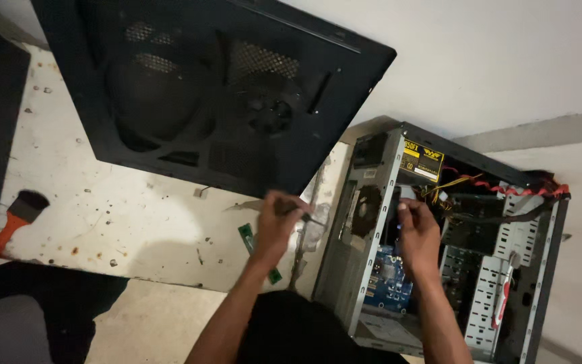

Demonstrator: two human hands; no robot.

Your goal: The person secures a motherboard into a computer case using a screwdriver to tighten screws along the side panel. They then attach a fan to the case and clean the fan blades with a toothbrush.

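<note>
Both forearms are bare to the frame's edge, with no sleeves, gloves, watch or rings on the left hand (276, 222) or right hand (417, 232). Dark clothing covers the lap below.

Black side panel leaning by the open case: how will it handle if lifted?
The side panel is probably stiff but slightly springy: a thin, wide sheet with mesh vents. Likely light for its size. Propped tilted beside the computer case, it may slide or tip if nudged.

An orange-handled brush (9, 222) lies left, a green memory stick (248, 237) nearby.
</note>
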